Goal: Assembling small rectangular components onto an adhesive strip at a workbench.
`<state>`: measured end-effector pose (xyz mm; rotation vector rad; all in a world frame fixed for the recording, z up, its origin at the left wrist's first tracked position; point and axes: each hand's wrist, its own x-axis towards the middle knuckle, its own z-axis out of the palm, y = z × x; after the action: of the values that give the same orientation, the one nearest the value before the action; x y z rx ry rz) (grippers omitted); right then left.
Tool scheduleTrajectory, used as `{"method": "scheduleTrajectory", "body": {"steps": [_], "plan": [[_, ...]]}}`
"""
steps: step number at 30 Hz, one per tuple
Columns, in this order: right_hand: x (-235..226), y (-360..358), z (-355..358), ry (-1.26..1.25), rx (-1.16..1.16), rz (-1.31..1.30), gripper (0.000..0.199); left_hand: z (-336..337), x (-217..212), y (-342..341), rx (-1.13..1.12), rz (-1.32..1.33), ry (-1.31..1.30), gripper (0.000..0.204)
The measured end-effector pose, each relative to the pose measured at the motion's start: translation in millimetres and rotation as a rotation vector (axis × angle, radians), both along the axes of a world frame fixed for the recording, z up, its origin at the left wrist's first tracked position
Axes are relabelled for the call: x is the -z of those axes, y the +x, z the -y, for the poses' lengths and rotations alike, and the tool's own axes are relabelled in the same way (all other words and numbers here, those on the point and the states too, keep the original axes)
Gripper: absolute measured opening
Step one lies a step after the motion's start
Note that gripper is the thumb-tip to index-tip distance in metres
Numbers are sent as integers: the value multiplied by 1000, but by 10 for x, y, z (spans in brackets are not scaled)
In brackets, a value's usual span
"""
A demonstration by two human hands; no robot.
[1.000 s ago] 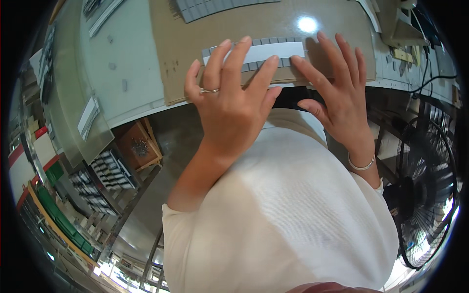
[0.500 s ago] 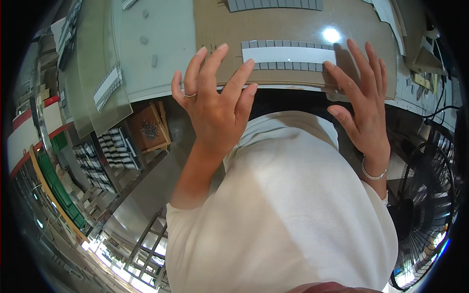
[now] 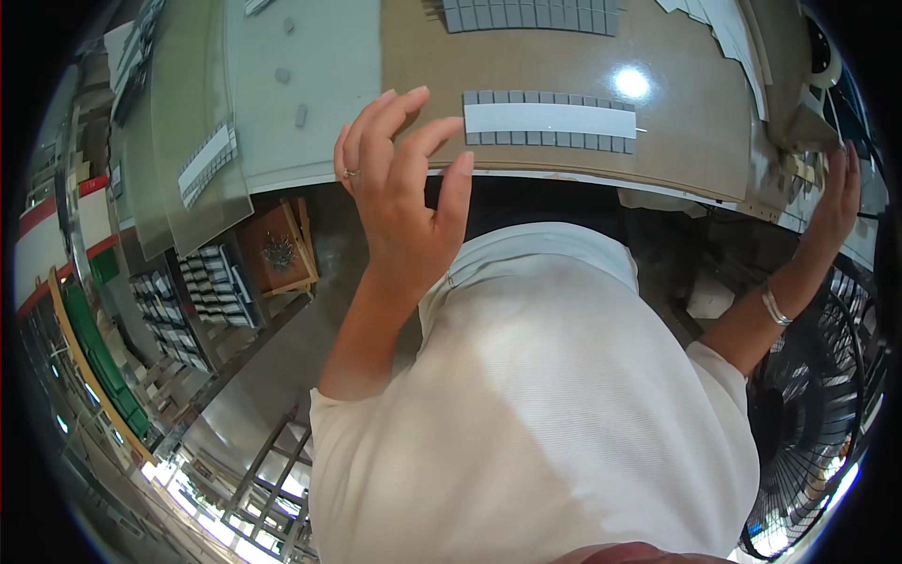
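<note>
2 bare hands [image 3: 404,197], 1 ring [image 3: 349,173], 1 bracelet [image 3: 774,306], 1 white strip [image 3: 550,119], 1 black fan [image 3: 817,414] at a brown workbench [image 3: 695,122].

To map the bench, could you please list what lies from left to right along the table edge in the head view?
Glass sheet with tile strip → left hand → white strip on grey tiles → light glare → right hand.

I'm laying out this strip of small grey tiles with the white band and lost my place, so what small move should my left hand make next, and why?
Probably lower the left hand onto the near end of the tile strip. It hovers open, fingers spread, just short of that end and holds nothing, while the right hand is far off at the bench's right edge, so the strip lies unheld on the brown board.
</note>
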<state>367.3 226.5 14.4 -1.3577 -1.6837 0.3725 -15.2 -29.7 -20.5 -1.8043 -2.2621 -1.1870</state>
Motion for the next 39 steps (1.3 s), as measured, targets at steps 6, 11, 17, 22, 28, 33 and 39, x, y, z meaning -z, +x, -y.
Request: {"method": "scheduleTrajectory", "body": {"steps": [6,11,17,22,28,33,39], "plan": [[-115,258,-191,-108,-72,12,38,47,65,-75,24,-71,88,22],[-159,253,-399,-218,-180,-157,33,68,-53,80,-9,-432,-111,23],[-306,371,-435,-279,-294,-198,27,37,-95,16,41,-464,-112,25],[-168,207,-487,-231,-413,-307,18,47,-75,24,8,-288,-74,32],[-167,-198,-55,54,-230,-464,9,98,-88,31,26,-238,-47,33],[-69,-291,216,113,31,-435,10,85,-50,8,31,-223,3,33],[66,-209,154,39,-14,-467,14,25,-22,-8,4,-195,17,33]]}}
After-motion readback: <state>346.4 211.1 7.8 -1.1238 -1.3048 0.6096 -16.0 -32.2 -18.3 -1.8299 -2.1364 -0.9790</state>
